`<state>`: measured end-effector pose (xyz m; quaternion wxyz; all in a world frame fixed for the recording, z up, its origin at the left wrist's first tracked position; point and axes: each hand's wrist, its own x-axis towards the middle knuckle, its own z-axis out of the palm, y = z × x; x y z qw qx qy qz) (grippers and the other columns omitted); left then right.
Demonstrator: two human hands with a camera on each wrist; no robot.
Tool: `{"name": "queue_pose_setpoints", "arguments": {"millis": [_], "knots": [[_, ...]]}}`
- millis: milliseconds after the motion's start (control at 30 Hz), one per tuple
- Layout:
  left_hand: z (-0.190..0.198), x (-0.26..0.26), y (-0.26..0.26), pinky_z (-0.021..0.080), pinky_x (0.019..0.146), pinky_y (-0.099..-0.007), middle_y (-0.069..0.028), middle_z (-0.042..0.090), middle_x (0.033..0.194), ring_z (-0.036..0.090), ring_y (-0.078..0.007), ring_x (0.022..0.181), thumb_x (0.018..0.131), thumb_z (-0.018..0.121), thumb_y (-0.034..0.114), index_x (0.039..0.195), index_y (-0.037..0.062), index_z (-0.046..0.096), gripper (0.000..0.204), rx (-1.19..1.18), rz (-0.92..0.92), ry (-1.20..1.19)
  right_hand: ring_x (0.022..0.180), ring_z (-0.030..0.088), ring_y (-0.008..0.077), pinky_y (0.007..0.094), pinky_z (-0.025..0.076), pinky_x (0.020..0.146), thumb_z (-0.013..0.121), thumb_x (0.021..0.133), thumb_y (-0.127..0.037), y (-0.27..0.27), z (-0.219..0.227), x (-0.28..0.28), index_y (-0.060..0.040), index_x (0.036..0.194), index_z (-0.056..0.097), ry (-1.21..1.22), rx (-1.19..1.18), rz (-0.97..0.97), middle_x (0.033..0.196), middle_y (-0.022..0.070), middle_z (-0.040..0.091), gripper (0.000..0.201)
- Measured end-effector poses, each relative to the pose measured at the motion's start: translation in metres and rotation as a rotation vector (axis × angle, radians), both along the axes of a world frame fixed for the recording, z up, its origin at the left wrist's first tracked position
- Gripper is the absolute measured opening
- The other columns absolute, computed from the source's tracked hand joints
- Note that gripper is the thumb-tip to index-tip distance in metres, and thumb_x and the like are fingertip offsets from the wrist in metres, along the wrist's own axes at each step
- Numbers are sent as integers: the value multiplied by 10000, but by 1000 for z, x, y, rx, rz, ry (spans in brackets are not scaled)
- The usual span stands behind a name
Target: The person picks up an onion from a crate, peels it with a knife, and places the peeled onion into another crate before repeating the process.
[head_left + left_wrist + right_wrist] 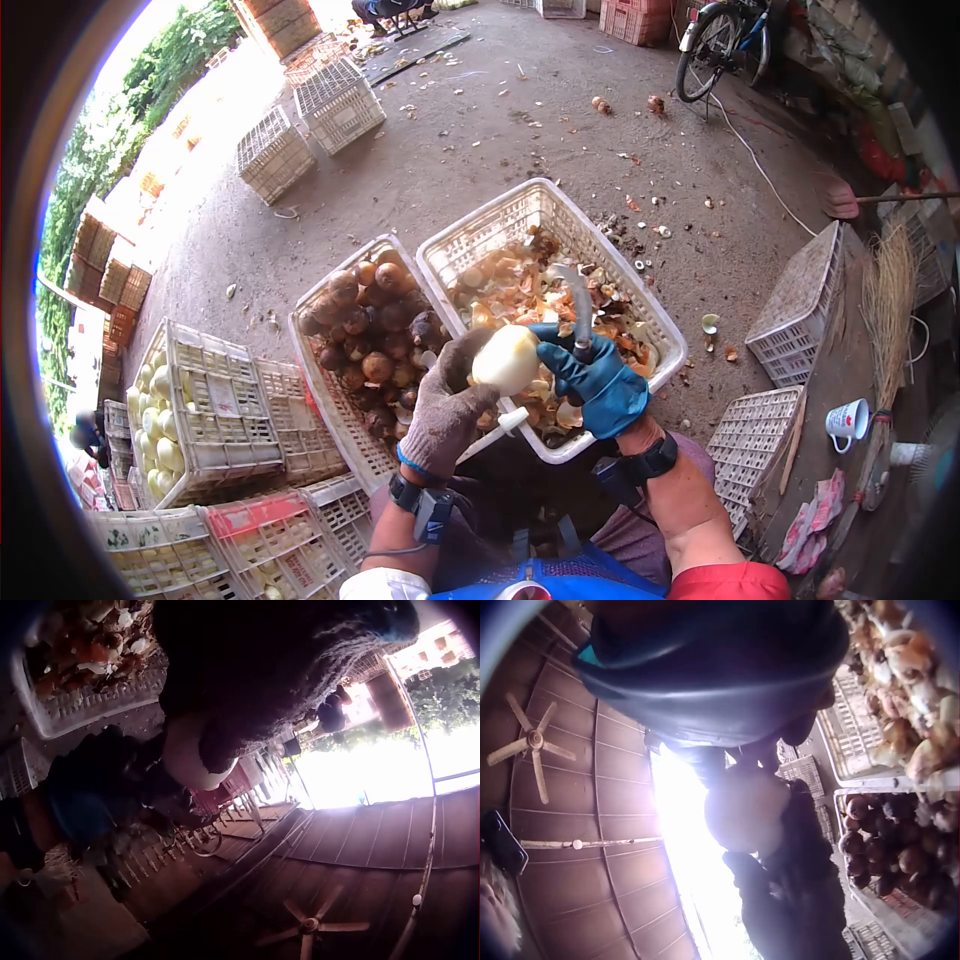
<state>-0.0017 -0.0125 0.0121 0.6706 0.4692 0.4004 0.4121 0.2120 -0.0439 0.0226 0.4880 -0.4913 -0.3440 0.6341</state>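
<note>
My left hand, in a knitted glove, grips a pale peeled onion above the near part of two crates. My right hand, in a teal rubber glove, holds a knife with a curved metal blade pointing up and away. Its fingertips are right at the onion's right side. In the right wrist view the onion appears between both gloves. Beneath the hands, a white crate holds loose onion peels. The crate left of it holds brown unpeeled onions.
Crates with peeled onions stand at the left. On the right are more crates, a plank with a white mug, and a straw broom. A bicycle stands far back. Scraps litter the concrete floor.
</note>
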Motion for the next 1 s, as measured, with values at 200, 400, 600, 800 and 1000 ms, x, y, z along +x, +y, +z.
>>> {"name": "queue_pose_setpoints", "arguments": {"millis": [200, 400, 600, 800, 1000], "knots": [[-1, 11, -5, 516, 1036, -338, -137, 609, 1376, 616, -226, 1229, 843, 764, 234, 1480, -35, 475, 750, -134, 38, -118, 890, 693, 91, 262, 581, 794, 780, 962, -190, 1, -18, -7, -12, 1341, 652, -242, 231, -38, 1099, 66, 758, 438], [-9, 11, -2, 478, 1091, -359, -176, 600, 1395, 591, -246, 1272, 749, 716, 67, 1461, -43, 497, 753, -11, 38, 193, 1130, 713, 232, 333, 563, 965, 736, 973, -150, -1, -12, -4, -8, 1379, 618, -584, 378, 48, 1257, 175, 723, 446], [-5, 14, -5, 464, 1113, -367, -168, 598, 1403, 573, -238, 1302, 735, 750, 50, 1474, -47, 468, 797, 49, -54, 148, 1039, 717, 182, 312, 567, 908, 698, 930, -33, -4, -11, 2, -16, 1306, 673, -424, 204, 48, 1182, 160, 744, 377], [-20, 26, -9, 462, 1109, -355, -175, 591, 1407, 568, -240, 1304, 806, 726, 87, 1485, -49, 451, 745, -150, 69, -29, 947, 690, 131, 296, 571, 854, 697, 902, -1, -3, -25, -9, -14, 1208, 715, -628, 337, -186, 1067, 108, 747, 307], [-25, 29, -11, 535, 1015, -359, -173, 592, 1345, 611, -234, 1209, 858, 712, 89, 1483, -57, 445, 695, -166, 76, 57, 831, 653, 94, 283, 559, 766, 706, 909, -20, -2, -19, -8, -8, 1150, 724, -584, 248, -199, 955, 74, 726, 242]]}}
